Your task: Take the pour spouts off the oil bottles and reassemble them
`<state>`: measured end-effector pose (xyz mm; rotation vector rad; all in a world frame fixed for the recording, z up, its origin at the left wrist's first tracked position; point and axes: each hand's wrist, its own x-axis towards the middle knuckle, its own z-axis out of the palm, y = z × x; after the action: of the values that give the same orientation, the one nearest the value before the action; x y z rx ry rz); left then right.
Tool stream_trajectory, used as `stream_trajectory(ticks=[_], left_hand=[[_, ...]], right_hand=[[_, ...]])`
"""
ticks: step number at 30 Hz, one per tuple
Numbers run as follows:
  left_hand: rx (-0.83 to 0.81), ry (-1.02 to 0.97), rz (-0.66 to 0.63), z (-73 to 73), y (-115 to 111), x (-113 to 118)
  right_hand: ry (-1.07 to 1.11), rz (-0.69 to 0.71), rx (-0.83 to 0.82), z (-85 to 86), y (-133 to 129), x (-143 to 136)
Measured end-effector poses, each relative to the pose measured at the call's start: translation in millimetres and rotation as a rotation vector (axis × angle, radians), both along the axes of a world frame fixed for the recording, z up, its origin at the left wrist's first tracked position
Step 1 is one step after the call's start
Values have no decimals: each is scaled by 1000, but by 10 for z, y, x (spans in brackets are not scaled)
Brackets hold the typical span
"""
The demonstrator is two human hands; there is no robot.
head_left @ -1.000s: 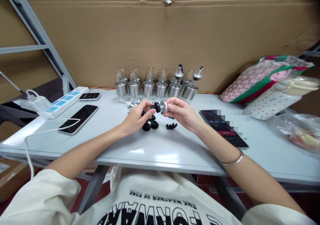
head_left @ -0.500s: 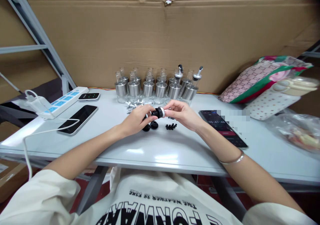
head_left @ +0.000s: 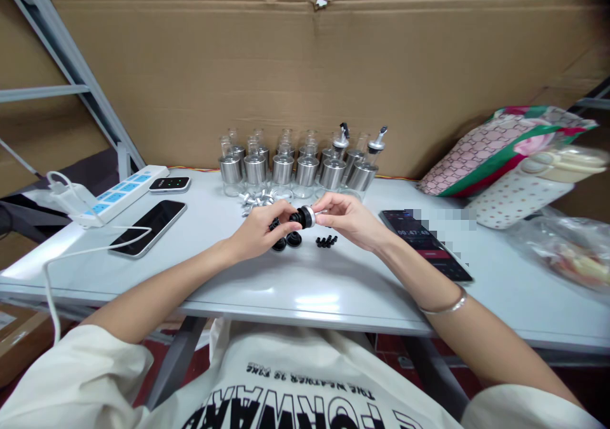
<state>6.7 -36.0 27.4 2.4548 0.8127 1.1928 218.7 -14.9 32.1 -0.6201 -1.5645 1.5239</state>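
Between my hands, above the table, lies a bottle pourer [head_left: 309,217] on its side, with a ribbed black stopper on the left and a silver collar on the right. My left hand [head_left: 261,229] is closed around the black stopper end. The fingers of my right hand [head_left: 345,219] pinch the thin metal spout at the other end. Below them on the table are round black stoppers [head_left: 294,239] and a cluster of small black caps [head_left: 326,241]. Silver metal spouts [head_left: 257,201] lie in a pile behind my left hand.
Several glass bottles with steel sleeves [head_left: 283,168] stand in rows at the back, two with pourers fitted. A power strip [head_left: 126,194] and a phone [head_left: 150,227] lie left. Right are another phone [head_left: 424,245], a dotted flask [head_left: 521,190] and a plastic bag [head_left: 572,251].
My right fingers have shifted slightly right along the pourer, so more of the silver collar and thin spout shows. My left hand keeps its grip in nearly the same place.
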Motion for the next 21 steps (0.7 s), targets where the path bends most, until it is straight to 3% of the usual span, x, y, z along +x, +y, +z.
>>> stream_trajectory(ticks=[8, 17, 21], left_hand=[[323, 89, 11, -10, 29, -21], [345, 108, 14, -47, 51, -9], [342, 155, -52, -45, 76, -21]], right_hand=[[-31, -3, -34, 7, -34, -23], [-62, -22, -28, 28, -58, -48], [-69, -35, -64, 66, -93, -79]])
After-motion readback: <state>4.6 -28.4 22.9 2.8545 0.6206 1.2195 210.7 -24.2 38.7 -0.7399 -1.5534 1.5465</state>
